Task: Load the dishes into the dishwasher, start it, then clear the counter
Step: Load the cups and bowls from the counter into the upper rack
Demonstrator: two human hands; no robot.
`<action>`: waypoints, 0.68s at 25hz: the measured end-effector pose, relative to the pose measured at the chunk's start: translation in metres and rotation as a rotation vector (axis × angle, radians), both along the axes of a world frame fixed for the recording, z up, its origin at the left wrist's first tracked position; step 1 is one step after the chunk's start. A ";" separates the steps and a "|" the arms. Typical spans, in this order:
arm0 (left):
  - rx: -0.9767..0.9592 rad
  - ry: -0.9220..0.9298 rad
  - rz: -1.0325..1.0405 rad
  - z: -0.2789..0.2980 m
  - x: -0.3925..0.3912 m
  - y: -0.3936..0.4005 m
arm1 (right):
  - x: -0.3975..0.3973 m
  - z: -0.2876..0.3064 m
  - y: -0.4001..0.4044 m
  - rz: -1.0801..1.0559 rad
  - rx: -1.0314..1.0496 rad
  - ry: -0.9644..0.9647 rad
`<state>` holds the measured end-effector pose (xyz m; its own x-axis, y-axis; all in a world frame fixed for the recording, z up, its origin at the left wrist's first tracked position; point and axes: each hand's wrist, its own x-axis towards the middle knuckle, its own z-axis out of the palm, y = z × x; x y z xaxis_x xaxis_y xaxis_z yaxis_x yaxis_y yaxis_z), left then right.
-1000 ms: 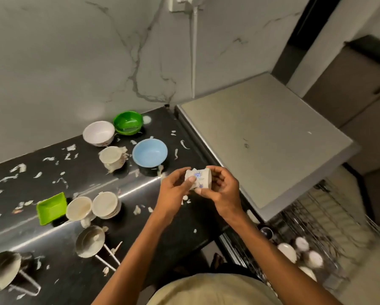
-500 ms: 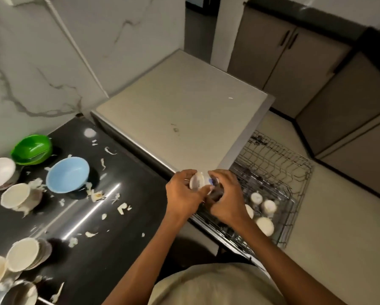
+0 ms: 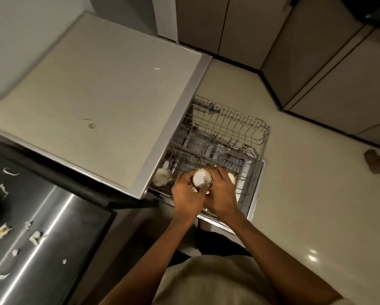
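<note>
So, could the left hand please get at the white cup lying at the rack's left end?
Probably yes: the cup lies uncovered just left of the left hand, though that hand holds another cup.

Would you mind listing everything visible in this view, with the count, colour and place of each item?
Small white ceramic cup: one, white, base up, held over the rack's near end.
Other white dishes: a few, exact count hidden by the hands, in the rack's near end.
Grey wire dishwasher rack: one, pulled out over the floor.
Beige flat dishwasher top: one, left of the rack.
Dark glossy counter: one, lower left, strewn with white scraps.
Grey-beige cabinet doors: several, top and right.
Cream floor: right side.
Brown object: one, on the floor at the right edge, unclear.
Left hand: grips the cup.
Right hand: grips the cup.
</note>
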<state>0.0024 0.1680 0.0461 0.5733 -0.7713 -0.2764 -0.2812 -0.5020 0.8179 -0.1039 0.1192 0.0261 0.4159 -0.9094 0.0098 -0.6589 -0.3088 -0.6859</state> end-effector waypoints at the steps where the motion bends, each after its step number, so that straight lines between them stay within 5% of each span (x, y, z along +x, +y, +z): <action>1: 0.014 0.011 0.016 -0.014 -0.010 -0.007 | -0.007 -0.012 -0.007 -0.013 0.052 0.013; 8: 0.098 0.099 0.031 -0.075 -0.042 -0.047 | -0.028 -0.079 -0.033 -0.192 0.178 0.129; 17: 0.190 0.197 0.029 -0.145 -0.014 -0.079 | 0.007 -0.145 -0.065 -0.326 0.323 -0.001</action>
